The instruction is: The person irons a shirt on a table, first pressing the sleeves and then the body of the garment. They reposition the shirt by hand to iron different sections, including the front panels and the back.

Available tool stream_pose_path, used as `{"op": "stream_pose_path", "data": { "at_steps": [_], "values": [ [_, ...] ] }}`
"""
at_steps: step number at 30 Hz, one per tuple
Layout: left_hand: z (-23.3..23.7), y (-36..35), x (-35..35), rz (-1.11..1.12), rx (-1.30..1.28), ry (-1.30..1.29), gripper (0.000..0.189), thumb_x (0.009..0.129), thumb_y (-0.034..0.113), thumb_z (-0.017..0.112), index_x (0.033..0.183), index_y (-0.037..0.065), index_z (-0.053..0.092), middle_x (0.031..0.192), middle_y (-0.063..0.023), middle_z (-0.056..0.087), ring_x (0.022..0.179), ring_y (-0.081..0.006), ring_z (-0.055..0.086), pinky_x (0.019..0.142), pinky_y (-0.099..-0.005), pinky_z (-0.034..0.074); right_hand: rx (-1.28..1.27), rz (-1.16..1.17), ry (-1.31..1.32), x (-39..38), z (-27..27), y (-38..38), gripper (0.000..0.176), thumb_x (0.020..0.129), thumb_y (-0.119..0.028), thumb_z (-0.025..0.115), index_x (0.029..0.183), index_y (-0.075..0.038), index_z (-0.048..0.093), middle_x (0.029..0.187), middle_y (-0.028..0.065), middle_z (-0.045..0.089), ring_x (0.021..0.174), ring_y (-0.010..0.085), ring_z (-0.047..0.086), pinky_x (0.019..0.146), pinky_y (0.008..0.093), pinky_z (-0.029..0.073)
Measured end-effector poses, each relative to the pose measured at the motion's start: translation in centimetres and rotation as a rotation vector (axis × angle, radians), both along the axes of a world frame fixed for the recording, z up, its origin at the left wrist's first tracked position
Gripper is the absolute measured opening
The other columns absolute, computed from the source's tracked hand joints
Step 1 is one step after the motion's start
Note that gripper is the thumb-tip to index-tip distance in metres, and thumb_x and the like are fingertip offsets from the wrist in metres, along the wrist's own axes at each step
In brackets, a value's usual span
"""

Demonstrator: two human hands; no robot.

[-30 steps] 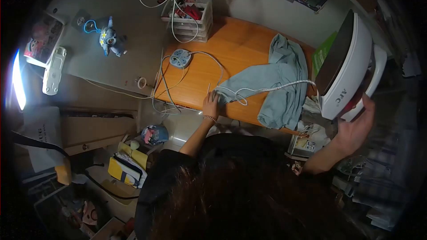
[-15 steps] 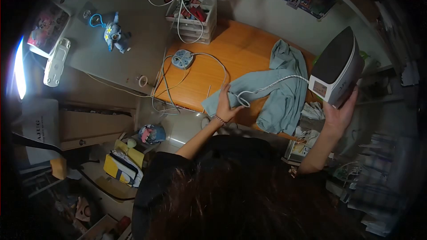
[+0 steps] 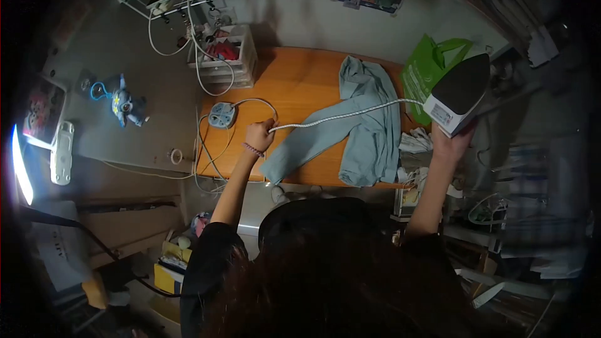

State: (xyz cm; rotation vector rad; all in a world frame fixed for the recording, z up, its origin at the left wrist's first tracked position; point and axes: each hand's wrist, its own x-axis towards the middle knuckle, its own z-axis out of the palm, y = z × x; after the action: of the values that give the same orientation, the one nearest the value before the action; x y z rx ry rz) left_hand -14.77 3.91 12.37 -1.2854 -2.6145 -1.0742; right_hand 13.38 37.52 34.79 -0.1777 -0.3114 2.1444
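My right hand (image 3: 452,143) holds up a clothes iron (image 3: 460,91) on the right, its dark soleplate facing up and toward me. From the iron's heel a braided white cord (image 3: 350,114) stretches left across the desk. My left hand (image 3: 259,136) is closed around this cord near the left part of the desk. Under the cord lies a grey-blue garment (image 3: 369,122), apparently trousers, spread and wrinkled on the orange wooden desk (image 3: 288,75). A round power strip (image 3: 222,115) sits just beyond my left hand, with cables running from it.
A green bag (image 3: 426,66) stands behind the iron. Clear plastic drawers (image 3: 231,66) occupy the back left corner, with hanging cables in front. A grey cabinet with a blue plush toy (image 3: 127,103) is on the left. Crowded shelves line the right side.
My left hand has moved left with the cord, pulling its loop out into a nearly straight line. The iron has turned slightly in my right hand. The view has shifted, revealing the green bag.
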Motion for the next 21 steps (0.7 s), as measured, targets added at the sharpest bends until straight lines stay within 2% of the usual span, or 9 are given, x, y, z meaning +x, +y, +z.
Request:
{"op": "stream_pose_path", "data": {
  "at_steps": [6,8,9,11,12,14,17,19,21],
  "values": [
    [-0.5,2.4,-3.1,0.226,-0.2,-0.09,0.012,0.082,0.021,0.062,0.085,0.01,0.066,0.079,-0.0165,0.067,0.072,-0.0342,0.065,0.06,-0.0437,0.051,0.124,0.061,0.122,0.9,-1.5,2.0,0.042,0.096,-0.035,0.049,0.126,-0.007,0.055,0.128,0.0099,0.057,0.114,0.0275,0.056,0.096,0.0446,0.045],
    [-0.1,4.3,-4.1,0.302,-0.265,-0.244,0.013,0.083,0.018,0.064,0.094,0.01,0.065,0.082,-0.012,0.07,0.077,-0.0296,0.068,0.068,-0.0412,0.052,0.081,-0.423,-0.281,0.8,-0.8,2.0,0.044,0.097,-0.034,0.049,0.129,-0.005,0.051,0.131,0.0086,0.054,0.119,0.0267,0.05,0.102,0.0433,0.04],
    [-1.2,5.2,-5.4,0.307,-0.27,-0.244,0.013,0.083,0.018,0.064,0.094,0.01,0.065,0.082,-0.012,0.07,0.077,-0.0296,0.068,0.068,-0.0412,0.052,0.697,-0.699,-0.711,2.6,-5.9,5.8,0.044,0.097,-0.034,0.046,0.129,-0.004,0.049,0.13,0.0095,0.053,0.119,0.0276,0.05,0.099,0.0431,0.042],
    [-5.1,6.8,-7.4,0.144,0.206,-0.77,0.018,0.082,0.012,0.067,0.1,0.009,0.063,0.098,-0.0069,0.068,0.089,-0.0234,0.066,0.076,-0.0382,0.052,0.471,-0.625,-0.594,2.5,-2.3,3.7,0.045,0.096,-0.036,0.046,0.129,-0.005,0.049,0.131,0.0094,0.053,0.118,0.0281,0.05,0.097,0.0439,0.043],
    [-5.5,7.0,-7.2,0.146,0.206,-0.77,0.018,0.082,0.012,0.067,0.1,0.009,0.063,0.098,-0.0069,0.068,0.089,-0.0234,0.066,0.076,-0.0382,0.052,0.25,-0.553,-0.471,2.6,-0.5,2.7,0.046,0.096,-0.037,0.046,0.129,-0.005,0.049,0.131,0.0092,0.052,0.118,0.0286,0.05,0.096,0.0447,0.044],
    [-5.7,7.4,-7.1,-0.033,0.596,-0.964,0.03,0.082,0.006,0.068,0.111,0.008,0.058,0.114,-0.0059,0.06,0.106,-0.0186,0.058,0.086,-0.0344,0.049,0.229,-0.516,-0.455,3.8,-0.1,3.1,0.049,0.095,-0.04,0.048,0.13,-0.006,0.049,0.134,0.008,0.051,0.118,0.0286,0.051,0.097,0.0459,0.044],
    [-2.8,7.4,-8.0,-0.053,0.755,-1.51,0.035,0.085,0.006,0.064,0.118,0.008,0.055,0.125,-0.0091,0.053,0.117,-0.0186,0.052,0.09,-0.0342,0.048,0.181,-0.455,-0.473,6.6,-1.5,6.1,0.05,0.095,-0.042,0.047,0.13,-0.007,0.05,0.135,0.0087,0.05,0.12,0.0292,0.05,0.101,0.0473,0.042],
    [-1.3,8.2,-8.8,-0.072,0.835,-1.644,0.031,0.086,0.004,0.061,0.116,0.006,0.055,0.119,-0.0102,0.056,0.113,-0.0193,0.055,0.087,-0.0339,0.049,0.08,-0.438,-0.545,8.0,-3.5,8.5,0.051,0.092,-0.043,0.053,0.125,-0.005,0.055,0.129,0.0106,0.056,0.12,0.0293,0.052,0.107,0.0478,0.037],
    [-1.6,9.6,-10.3,-0.089,0.914,-1.777,0.028,0.087,0.003,0.058,0.115,0.005,0.056,0.113,-0.0114,0.059,0.109,-0.0201,0.058,0.085,-0.0337,0.051,1.243,-0.022,-0.467,9.0,-3.8,9.2,0.052,0.085,-0.044,0.064,0.118,-0.004,0.06,0.113,0.009,0.064,0.101,0.0264,0.06,0.097,0.0436,0.043]
  ]
}}
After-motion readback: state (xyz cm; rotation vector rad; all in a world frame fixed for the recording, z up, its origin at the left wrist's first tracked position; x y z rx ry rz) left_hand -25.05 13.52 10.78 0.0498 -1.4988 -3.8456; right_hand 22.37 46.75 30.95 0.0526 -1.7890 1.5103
